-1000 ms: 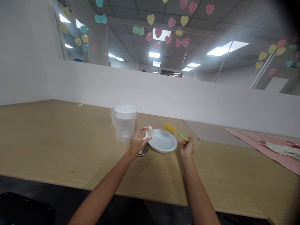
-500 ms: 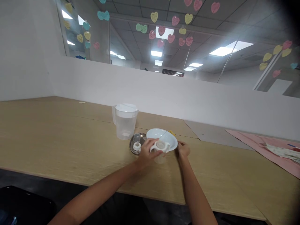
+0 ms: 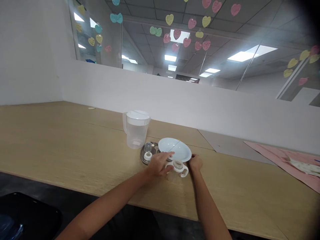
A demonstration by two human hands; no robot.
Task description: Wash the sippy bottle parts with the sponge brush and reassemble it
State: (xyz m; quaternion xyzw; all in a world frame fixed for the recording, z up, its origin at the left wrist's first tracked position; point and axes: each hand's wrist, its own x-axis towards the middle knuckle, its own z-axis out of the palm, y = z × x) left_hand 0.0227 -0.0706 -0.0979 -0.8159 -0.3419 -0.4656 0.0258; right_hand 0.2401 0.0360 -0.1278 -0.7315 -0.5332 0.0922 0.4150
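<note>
A clear baby bottle (image 3: 175,173) with a white two-handled collar and no cap stands on the table in front of me. Beside it is my left hand (image 3: 160,165), its thumb and fingers spread around the left handle without closing on it. My right hand (image 3: 195,162) has its fingers curled at the right rim of a white bowl (image 3: 183,152); the fingertips are partly hidden. Left of the bowl lies a small metal tray (image 3: 142,156), partly covered by the bowl and my left hand. On it are a white ring with a teat (image 3: 148,156) and a clear dome cap (image 3: 148,146).
A lidded clear pitcher (image 3: 137,133) stands behind the tray. Pink cloth (image 3: 272,151) and a grey sheet (image 3: 225,146) lie at the right. A low white wall (image 3: 160,96) bounds the table's back. A dark seat (image 3: 30,213) is at lower left.
The bottle has come down and right onto the table, and my left hand's fingers have spread from it. The yellow thing behind the bowl is now out of sight.
</note>
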